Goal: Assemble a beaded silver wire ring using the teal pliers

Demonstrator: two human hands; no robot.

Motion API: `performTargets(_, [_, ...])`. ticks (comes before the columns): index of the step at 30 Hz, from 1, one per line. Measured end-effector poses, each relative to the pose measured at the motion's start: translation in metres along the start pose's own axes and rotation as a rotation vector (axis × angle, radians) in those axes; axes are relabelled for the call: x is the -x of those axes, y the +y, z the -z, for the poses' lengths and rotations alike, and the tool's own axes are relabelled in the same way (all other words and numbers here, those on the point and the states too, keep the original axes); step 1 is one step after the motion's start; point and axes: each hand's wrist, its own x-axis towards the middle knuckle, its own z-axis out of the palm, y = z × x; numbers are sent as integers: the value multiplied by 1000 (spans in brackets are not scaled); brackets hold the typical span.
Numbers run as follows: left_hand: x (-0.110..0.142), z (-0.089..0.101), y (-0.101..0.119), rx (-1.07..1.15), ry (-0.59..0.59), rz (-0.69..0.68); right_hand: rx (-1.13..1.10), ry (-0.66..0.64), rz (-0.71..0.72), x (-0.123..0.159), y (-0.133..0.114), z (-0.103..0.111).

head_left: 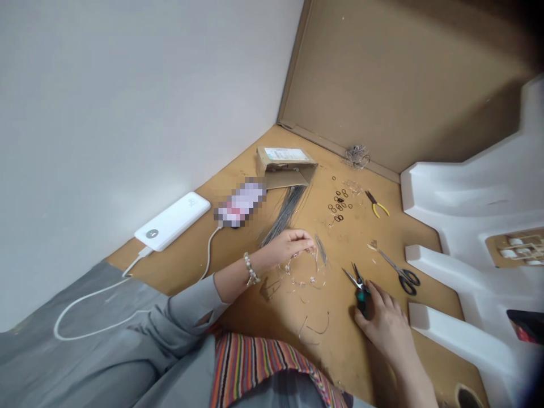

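Here, pliers (361, 296) within right grip (386, 322).

No clearly readable text

Phone screen (243, 205) pixelated; dark object (527, 325) cut off at the right edge.
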Motion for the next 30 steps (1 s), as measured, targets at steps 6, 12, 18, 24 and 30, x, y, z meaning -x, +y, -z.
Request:
performTargets(6, [1,0,-2,35,-25,-12,3,27,-14,6,6,-3])
performTargets(12, [-1,1,-7,115,-70,-20,-9,19,-23,8,7,-7])
performTargets(18, [1,3,-5,124,-137,-19,-11,30,-20,9,6,-8])
performTargets(24, [1,3,-6,17,-139,-55,-215,192,0,6,1,0])
performTargets(30, [2,-2,-6,-87,-104,-50,-1003,16,-170,-7,-57,40])
